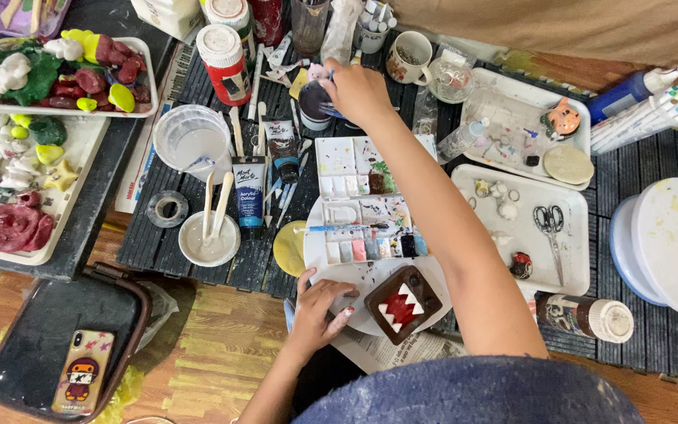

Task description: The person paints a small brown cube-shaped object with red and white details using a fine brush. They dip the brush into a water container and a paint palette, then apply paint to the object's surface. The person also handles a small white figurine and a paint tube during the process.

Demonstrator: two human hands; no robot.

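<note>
Brown clay, painted with a red mouth and jagged white teeth, sits as a square monster-face piece (403, 304) on a white plate (370, 279) at the near edge of my counter (198, 78). My left hand (319, 308) rests just left of that piece, fingers curled down and pressing on the plate's rim, seemingly to keep it from sliding. My right hand (357, 90) reaches well beyond the piece, fingers pinched together around a thin brush (329, 76) whose tip dips toward a small dark cup (313, 102); I judge it is there for rinsing or loading colour. Between the piece and that cup lies a white paint palette (364, 206), its wells smeared with many colours, a second brush (339, 228) laid across it within easy reach. Left of the piece stand tubes of acrylic paint (250, 191) and a clear tub of cloudy water (191, 140). Right of it, a white tray (570, 259) carries scissors (549, 228) and small unpainted figures. Farther left, trays hold red, green and yellow clay shapes (80, 67).
</note>
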